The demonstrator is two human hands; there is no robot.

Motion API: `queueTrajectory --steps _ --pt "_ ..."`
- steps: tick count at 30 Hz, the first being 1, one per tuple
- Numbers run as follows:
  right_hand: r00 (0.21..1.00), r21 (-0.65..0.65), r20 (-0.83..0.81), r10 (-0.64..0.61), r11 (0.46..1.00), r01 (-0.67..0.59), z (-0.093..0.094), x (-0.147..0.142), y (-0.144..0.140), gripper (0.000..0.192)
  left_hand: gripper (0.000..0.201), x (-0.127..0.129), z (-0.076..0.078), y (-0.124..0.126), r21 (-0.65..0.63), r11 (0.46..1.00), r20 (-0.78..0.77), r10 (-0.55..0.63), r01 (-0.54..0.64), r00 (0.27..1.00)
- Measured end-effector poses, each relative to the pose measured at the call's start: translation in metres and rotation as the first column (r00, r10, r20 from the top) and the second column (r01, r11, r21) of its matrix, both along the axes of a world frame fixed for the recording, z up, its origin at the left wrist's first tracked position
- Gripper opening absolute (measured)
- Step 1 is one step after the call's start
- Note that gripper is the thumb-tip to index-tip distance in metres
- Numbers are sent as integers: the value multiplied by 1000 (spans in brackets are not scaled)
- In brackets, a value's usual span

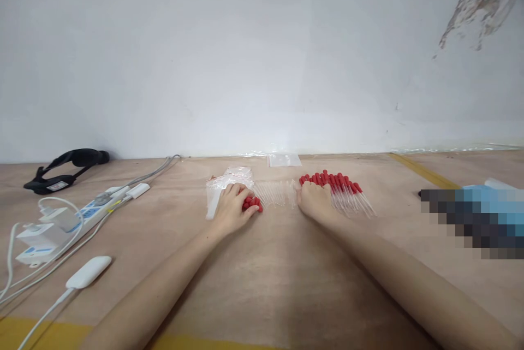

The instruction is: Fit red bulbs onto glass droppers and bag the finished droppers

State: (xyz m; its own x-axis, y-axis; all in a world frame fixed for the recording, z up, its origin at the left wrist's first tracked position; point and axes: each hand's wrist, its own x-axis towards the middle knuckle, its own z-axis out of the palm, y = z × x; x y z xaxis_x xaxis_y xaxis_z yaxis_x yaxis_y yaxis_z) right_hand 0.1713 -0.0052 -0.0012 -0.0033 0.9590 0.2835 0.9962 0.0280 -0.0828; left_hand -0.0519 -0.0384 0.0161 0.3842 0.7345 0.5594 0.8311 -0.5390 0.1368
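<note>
Red-bulbed slender clear tubes (347, 189), many, lie beyond and right of the right hand's (315, 200) fingers; those look done. Left to do, apparently: bare clear thin tubes (273, 194) between both hands' fingers, loose red rounded bulbs (252, 205) at the left hand's (235, 205) fingertips. Right fingers curled, left bent; can't tell if either grips.

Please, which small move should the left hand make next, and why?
Perhaps the left hand should pick one of the red caps, because it is at their pile, and the clear tubes beside the right hand show no red ends, unlike the red-topped tubes.
</note>
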Motion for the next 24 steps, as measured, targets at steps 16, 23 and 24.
queueTrajectory --steps 16,23,24 --pt "932 349 -157 328 901 -258 -35 29 -40 22 35 2 4 15 -181 980 -288 -137 86 948" --pt "925 342 -155 347 897 -280 -35 28 -42 23 31 13 -7 27 -103 987 -319 -148 121 936" --pt "925 342 -150 349 896 -282 -35 28 -42 23 25 14 -9 29 -101 986 -328 -161 135 931"
